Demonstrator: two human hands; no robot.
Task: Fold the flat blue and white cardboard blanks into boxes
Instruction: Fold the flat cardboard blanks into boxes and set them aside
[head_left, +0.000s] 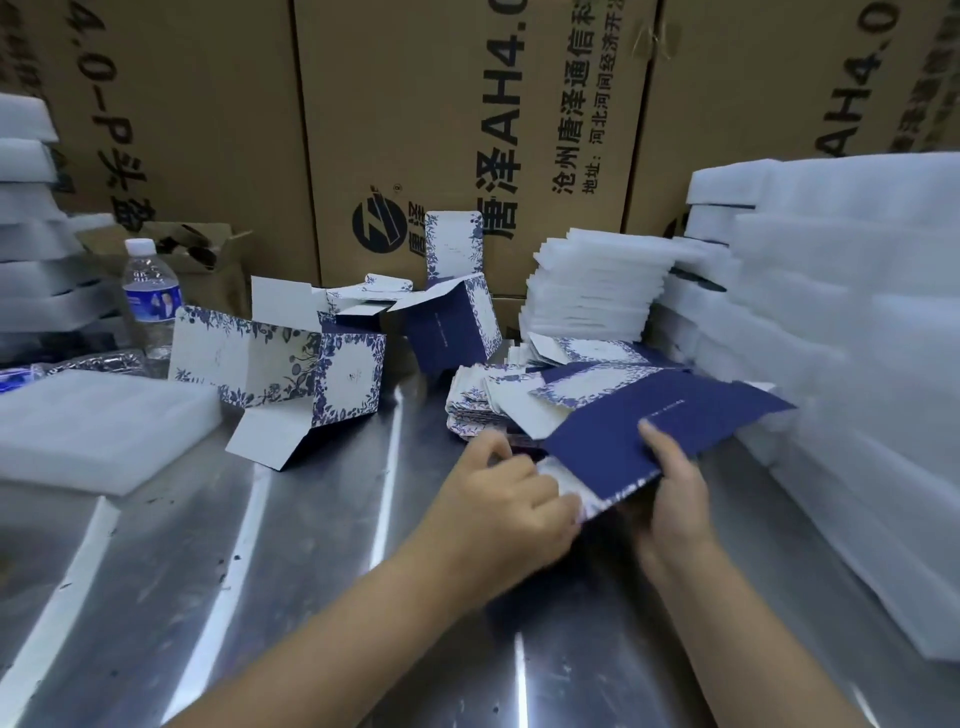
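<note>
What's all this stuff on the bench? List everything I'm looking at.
held blank: one, navy side up, lifted over the table, right of centre
pile of flat blanks: many, blue and white, just behind the hands
opened boxes: at least two, blue and white, flaps open, centre left
water bottle: one, clear with blue label, far left
foam sheets: several stacks, white, at right, centre back and left
brown cartons: several, black print, along the back
metal table: one, shiny grey, under everything
left hand: one, grips the held blank's near edge
right hand: one, holds the held blank, thumb on top
</note>
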